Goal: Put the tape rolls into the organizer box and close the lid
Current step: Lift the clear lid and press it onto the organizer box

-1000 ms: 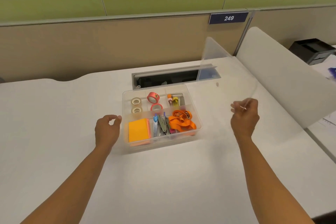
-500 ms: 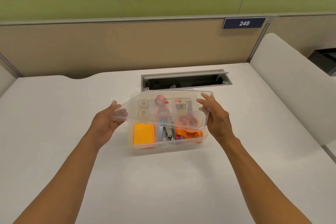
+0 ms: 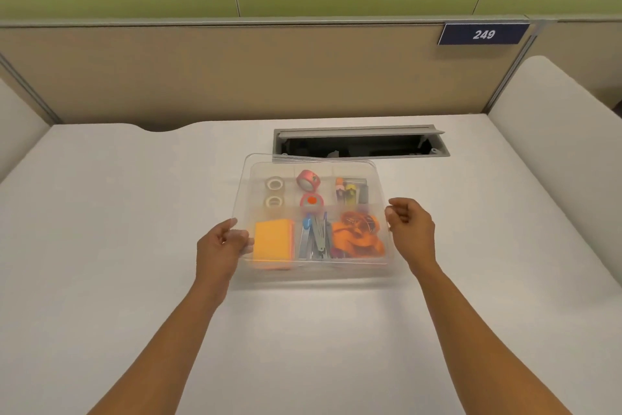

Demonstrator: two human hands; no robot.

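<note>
Tape rolls (image 3: 292,192) fill organizer box (image 3: 377,275); left hand (image 3: 220,248) and right hand (image 3: 412,229) grip lid (image 3: 262,165).

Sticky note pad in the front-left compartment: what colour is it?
Orange-yellow on top with a pinkish edge; the sticky note pad shows through the clear lid in the head view.

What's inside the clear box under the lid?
Through the lid: two white tape rolls, two pink tape rolls, a yellow pad, metal tools, something orange. Markings are blurred.
</note>
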